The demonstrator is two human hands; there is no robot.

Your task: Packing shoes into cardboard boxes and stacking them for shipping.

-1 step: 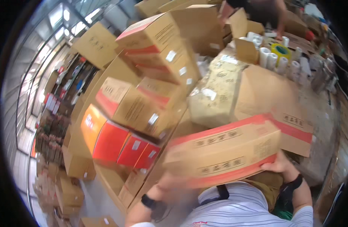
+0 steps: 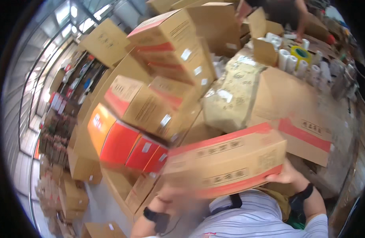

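Between my two hands I hold a long brown cardboard box [image 2: 226, 162] with red stripes and dark print, level in front of my body. My left hand [image 2: 172, 194] grips its left end; that end and the fingers are smeared by motion. At the lower right corner, my right hand [image 2: 283, 173] has its fingers under and against the box. Left of the held box stands a large open carton [image 2: 115, 180], with red and orange boxes [image 2: 120, 144] and brown red-striped boxes [image 2: 146, 109] stacked in it.
A flattened red-striped cardboard sheet [image 2: 305, 133] lies on the worktable to the right. Behind it are tape rolls [image 2: 299, 53] and white rolls [image 2: 283, 59]. A wrapped tan parcel [image 2: 234, 93] sits at centre. Another person's arm [image 2: 302, 18] reaches in at the far right. More cartons [image 2: 73, 198] stand on the left floor.
The held box has shifted slightly to the left, with both hands still on it. The surroundings sit a little further right in the view.
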